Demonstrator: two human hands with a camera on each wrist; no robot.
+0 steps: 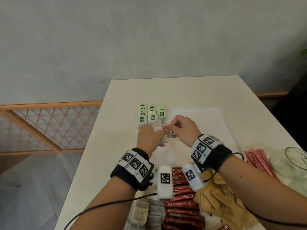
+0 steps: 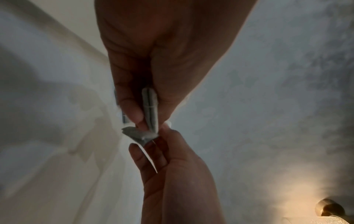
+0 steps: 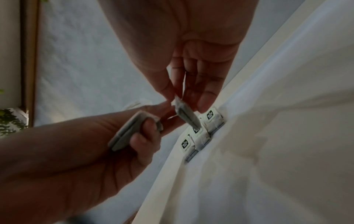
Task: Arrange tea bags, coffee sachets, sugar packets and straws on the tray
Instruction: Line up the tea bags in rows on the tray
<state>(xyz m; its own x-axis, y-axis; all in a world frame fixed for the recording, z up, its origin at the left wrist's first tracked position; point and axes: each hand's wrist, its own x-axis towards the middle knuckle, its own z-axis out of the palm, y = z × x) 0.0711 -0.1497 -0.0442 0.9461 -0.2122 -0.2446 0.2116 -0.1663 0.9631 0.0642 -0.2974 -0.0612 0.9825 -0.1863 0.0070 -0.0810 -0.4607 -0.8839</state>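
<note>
A white tray [image 1: 199, 117] lies on the white table. Rows of tea bags with green tags [image 1: 152, 113] fill its far left corner, and they also show in the right wrist view as tagged tea bags [image 3: 201, 131]. Just in front of them my left hand [image 1: 147, 136] grips a small stack of tea bags [image 1: 157, 128], its fingers curled round the stack [image 3: 128, 133]. My right hand [image 1: 179, 128] pinches a single tea bag [image 3: 185, 115] between thumb and fingers, right at the left hand's fingertips. The left wrist view shows the held stack [image 2: 150, 109] and the pinched bag [image 2: 139, 134].
Near the table's front edge lie loose tea bags [image 1: 144, 211], red coffee sachets [image 1: 181, 205] and brown packets [image 1: 216, 196]. Red-and-white straws [image 1: 259, 160] and a glass jar [image 1: 297, 158] sit to the right of the tray. A wooden lattice [image 1: 41, 127] stands beyond the table's left edge.
</note>
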